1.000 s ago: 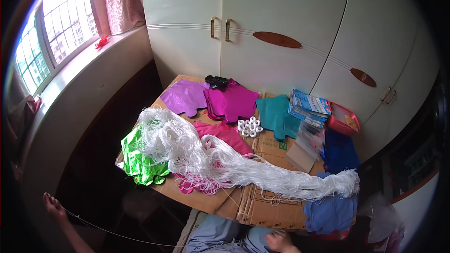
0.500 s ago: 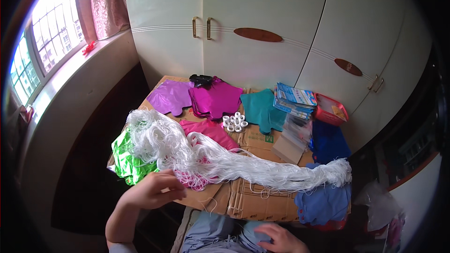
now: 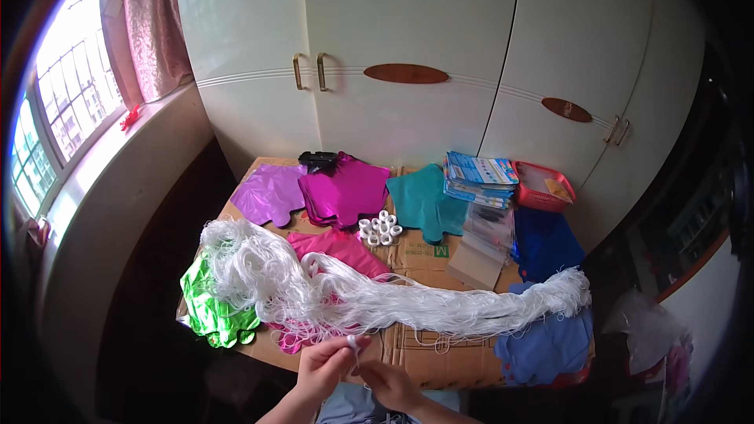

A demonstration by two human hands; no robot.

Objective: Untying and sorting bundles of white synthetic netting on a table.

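Pinching thin white string strand between both hands: left hand fingers closed on it, right hand too; limp, light, tangles easily.

A flattened brown cardboard sheet serves as the work surface. Along its far edge lie purple, magenta and teal foil balloons, a stack of printed packets and a red tray at the far right corner, with small white rolls and clear plastic bags nearer the middle. A long bundle of white string crosses the near half from left to right edge, over a pink balloon, beside a green one at the near left corner and blue ones at the near right.
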